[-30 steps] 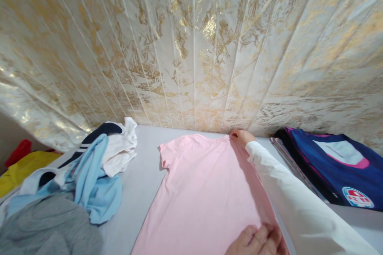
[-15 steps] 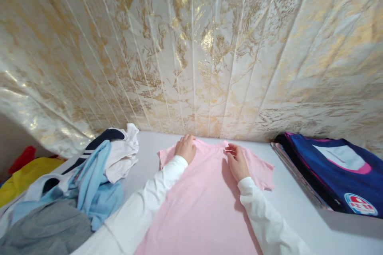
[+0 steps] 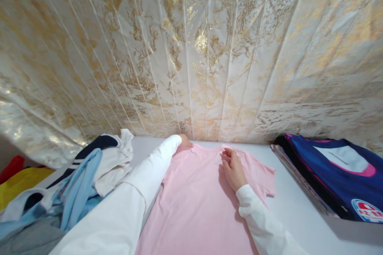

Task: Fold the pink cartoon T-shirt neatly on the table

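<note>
A pink T-shirt (image 3: 200, 203) lies spread on the white table, its neckline at the far end. My left hand (image 3: 184, 140) touches the shirt's left shoulder beside the collar; my sleeve covers most of it, and its fingers are largely hidden. The white-sleeved left forearm also hides the shirt's left sleeve. Near the right side of the neckline, my right hand (image 3: 233, 168) is over the fabric, fingers loosely bent and apart, with nothing visible between them. A shadow falls on the shirt beside it.
On the left is a loose heap of clothes, with a light blue garment (image 3: 79, 191), a grey one (image 3: 32, 235) and a yellow one (image 3: 25, 183). A folded navy jersey (image 3: 338, 171) tops a stack at right. A gold-patterned curtain (image 3: 191, 55) hangs behind the table (image 3: 302, 207).
My left hand has turned and shifted to the shirt's shoulder edge, its forearm now covering the left sleeve. My right hand has moved slightly left and down. The view has shifted a little.
</note>
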The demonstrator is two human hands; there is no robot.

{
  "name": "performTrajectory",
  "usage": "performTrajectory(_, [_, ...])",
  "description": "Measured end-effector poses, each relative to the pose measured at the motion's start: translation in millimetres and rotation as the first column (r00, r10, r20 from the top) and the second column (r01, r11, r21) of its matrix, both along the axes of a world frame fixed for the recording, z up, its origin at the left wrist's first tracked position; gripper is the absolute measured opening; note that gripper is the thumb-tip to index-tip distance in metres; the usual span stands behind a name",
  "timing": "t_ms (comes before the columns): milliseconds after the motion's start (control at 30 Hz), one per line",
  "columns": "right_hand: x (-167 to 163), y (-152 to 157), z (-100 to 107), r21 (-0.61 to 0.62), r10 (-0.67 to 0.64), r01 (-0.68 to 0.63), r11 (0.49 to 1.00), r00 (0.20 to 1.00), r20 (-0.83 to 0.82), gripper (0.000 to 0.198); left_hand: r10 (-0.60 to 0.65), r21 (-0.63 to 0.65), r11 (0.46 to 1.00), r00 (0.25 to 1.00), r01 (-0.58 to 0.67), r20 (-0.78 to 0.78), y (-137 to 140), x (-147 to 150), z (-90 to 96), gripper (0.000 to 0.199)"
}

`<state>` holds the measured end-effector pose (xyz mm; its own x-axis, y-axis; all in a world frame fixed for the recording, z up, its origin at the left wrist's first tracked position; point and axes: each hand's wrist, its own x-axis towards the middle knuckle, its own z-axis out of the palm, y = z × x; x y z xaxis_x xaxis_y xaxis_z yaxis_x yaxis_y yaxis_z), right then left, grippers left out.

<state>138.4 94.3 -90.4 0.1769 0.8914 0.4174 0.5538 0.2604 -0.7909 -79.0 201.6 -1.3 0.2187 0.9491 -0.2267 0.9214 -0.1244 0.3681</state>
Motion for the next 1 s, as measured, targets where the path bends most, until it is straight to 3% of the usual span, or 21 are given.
performTrajectory(167, [-2,-4,6,-0.006,-0.038,0.038,0.999,0.997,0.065,0.046,0.034,-0.014,0.999,0.995,-0.035,-0.098,3,-10,-8.5,0.028])
performTrajectory(267, [-6,-8,9,-0.054,-0.066,0.081,0.995,0.969,0.240,0.053,0.065,0.084,0.995,0.990,-0.054,-0.125,-2,-17,-14.6,0.028])
performTrajectory(467, [-13,-13,11,-0.112,-0.047,0.131,0.985,0.827,0.560,0.054,0.066,0.343,0.939,0.992,-0.024,-0.111,-26,-10,-19.1,0.027])
performTrajectory(533, [-15,-13,10,-0.136,-0.027,0.138,0.981,0.792,0.609,0.053,0.027,0.415,0.910,0.995,0.018,-0.101,-49,-4,-17.1,0.027])
performTrajectory(633, [-16,-12,8,-0.183,0.007,0.150,0.972,0.755,0.656,0.057,-0.094,0.463,0.877,0.991,0.129,-0.098,-107,0,-22.2,0.039])
performTrajectory(733, [-13,-7,6,-0.239,0.061,0.134,0.962,0.746,0.663,0.063,-0.201,0.454,0.859,0.972,0.235,-0.123,-175,-7,-41.6,0.054])
performTrajectory(800, [-6,-3,5,-0.286,0.109,0.110,0.952,0.751,0.651,0.062,-0.203,0.501,0.824,0.964,0.263,-0.171,-208,-16,-55.9,0.064])
performTrajectory(867, [4,2,6,-0.305,0.137,0.091,0.948,0.748,0.649,0.060,-0.158,0.517,0.820,0.965,0.247,-0.211,-225,-26,-64.9,0.064])
performTrajectory(1000, [17,9,10,-0.274,0.124,0.097,0.957,0.717,0.686,0.062,-0.080,0.499,0.846,0.969,0.190,-0.234,-226,-34,-63.8,0.065])
